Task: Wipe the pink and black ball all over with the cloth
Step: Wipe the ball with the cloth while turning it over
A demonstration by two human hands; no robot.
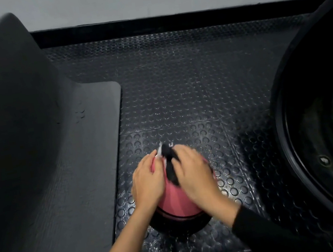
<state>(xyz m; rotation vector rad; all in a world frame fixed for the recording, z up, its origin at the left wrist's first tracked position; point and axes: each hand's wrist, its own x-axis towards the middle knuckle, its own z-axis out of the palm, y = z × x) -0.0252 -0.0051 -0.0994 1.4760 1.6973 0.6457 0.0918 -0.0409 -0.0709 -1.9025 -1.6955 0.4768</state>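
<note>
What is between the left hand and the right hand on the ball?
In the head view, the black cloth lies between the left hand and right hand, atop the ball.

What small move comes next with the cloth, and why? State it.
Probably draw the dark cloth down the bare near face of the round pink and black ball: the right hand holds it near the top, while the left hand steadies the ball's side.

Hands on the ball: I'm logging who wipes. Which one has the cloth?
The right hand, gripping the black cloth on top of the ball; the left hand just rests flat on its pink side.
</note>
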